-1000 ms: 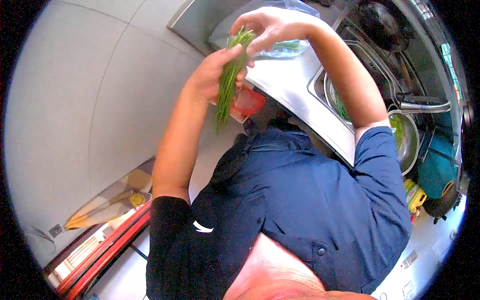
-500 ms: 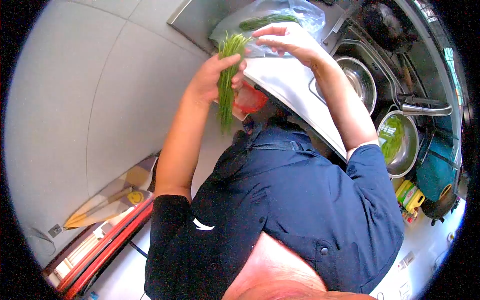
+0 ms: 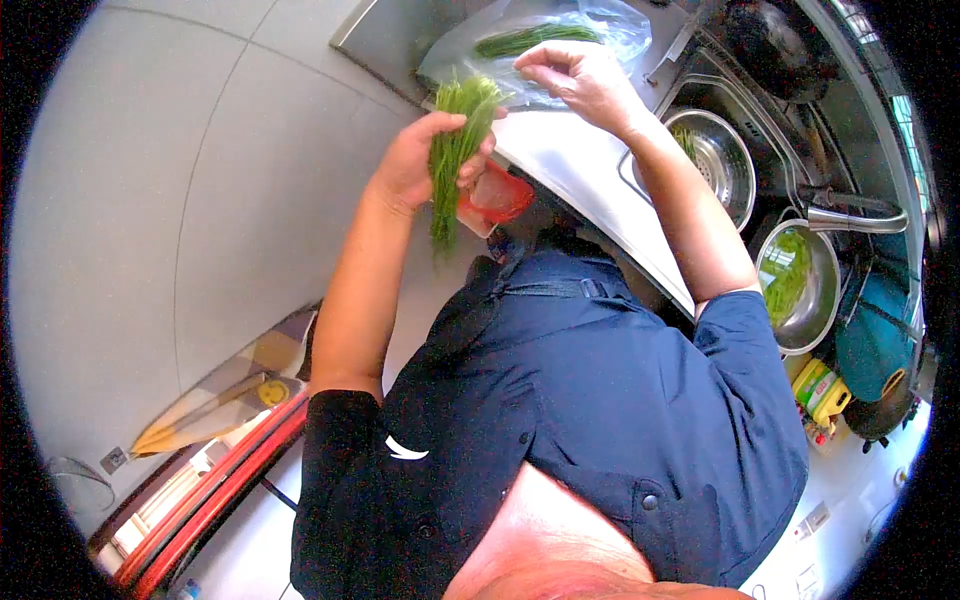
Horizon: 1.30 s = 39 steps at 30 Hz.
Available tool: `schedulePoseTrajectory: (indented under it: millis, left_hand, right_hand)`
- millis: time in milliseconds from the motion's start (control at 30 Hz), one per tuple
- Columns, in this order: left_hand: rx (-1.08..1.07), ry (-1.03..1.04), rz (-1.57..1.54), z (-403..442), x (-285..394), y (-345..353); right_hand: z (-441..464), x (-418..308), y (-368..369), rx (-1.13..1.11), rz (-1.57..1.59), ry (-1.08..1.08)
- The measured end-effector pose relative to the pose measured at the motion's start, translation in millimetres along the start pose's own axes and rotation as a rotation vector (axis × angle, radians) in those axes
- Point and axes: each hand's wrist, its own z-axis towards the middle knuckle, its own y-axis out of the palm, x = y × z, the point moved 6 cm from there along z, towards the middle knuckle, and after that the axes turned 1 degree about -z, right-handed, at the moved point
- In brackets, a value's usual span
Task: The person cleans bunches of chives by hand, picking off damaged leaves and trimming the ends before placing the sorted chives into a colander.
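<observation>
A bunch of thin green chives (image 3: pixel 456 165) is gripped in my left hand (image 3: pixel 403 168), thumb across the front and fingers behind. Its pale ends point up and its green tips hang down, slightly blurred. To the right of the pale ends is my right hand (image 3: pixel 590 88), apart from the bunch, with thumb and fingertips drawn together. Whatever may be between those fingertips is too small to make out. Behind that hand, more chives (image 3: pixel 535 40) lie on a clear plastic bag (image 3: pixel 450 62) on the counter. Below the bunch sits a red-rimmed container (image 3: pixel 512 197), partly hidden by my left hand.
A white counter surface (image 3: pixel 585 165) runs beneath my right forearm. In the sink area are a metal strainer (image 3: pixel 738 165) with some greens and a steel bowl (image 3: pixel 822 310) of greens in water, near a faucet (image 3: pixel 855 218). Grey floor tiles (image 3: pixel 110 220) extend at left.
My right hand has shifted slightly right, away from the bunch, and its spread fingers have come together. The chives have moved a little in my left hand, which keeps its hold.
</observation>
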Motion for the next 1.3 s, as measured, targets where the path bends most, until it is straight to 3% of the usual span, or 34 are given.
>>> schedulePoseTrajectory:
  millis: [167,267,467,567,700,833,900,1100,1167,1233,1300]
  left_hand:
    - [0.152,-0.047,0.318,-7.5,-2.8,-7.2]
    - [0.193,-0.037,0.447,-9.0,-2.0,-9.6]
    - [0.226,0.012,0.442,-8.2,-8.9,-20.6]
    - [0.309,0.031,0.397,-8.4,-9.8,-39.2]
    - [0.439,0.139,0.165,-14.5,-2.2,-48.0]
    - [0.432,0.311,-0.079,-16.1,6.7,-53.9]
    - [0.36,0.375,-0.224,-20.1,15.1,-46.5]
    - [0.219,0.427,-0.381,-34.3,28.3,-34.8]
    - [0.161,0.441,-0.445,-38.5,28.7,-33.5]
    - [0.132,0.443,-0.466,-38.2,27.3,-32.6]
    - [0.098,0.439,-0.485,-37.4,27.1,-30.3]
  right_hand:
    - [-0.9,-26.0,-11.5,0.181,-0.169,-0.136]
    - [0.4,-33.7,-11.4,0.219,-0.085,-0.137]
    - [-5.9,-48.8,-16.4,0.288,0.024,-0.135]
    - [-11.9,-35.4,-8.3,0.348,0.232,-0.115]
    - [-33.7,-16.3,26.1,0.229,0.346,0.225]
    - [-49.3,14.0,61.6,0.209,0.371,0.322]
    - [-57.8,30.0,81.9,0.165,0.429,0.481]
    - [-53.3,63.0,127.1,0.063,0.009,0.405]
    - [-42.7,37.4,150.4,-0.25,-0.438,0.237]
    - [-43.0,57.5,170.8,-0.231,-0.28,0.289]
    - [-42.7,55.2,187.2,-0.318,-0.36,0.108]
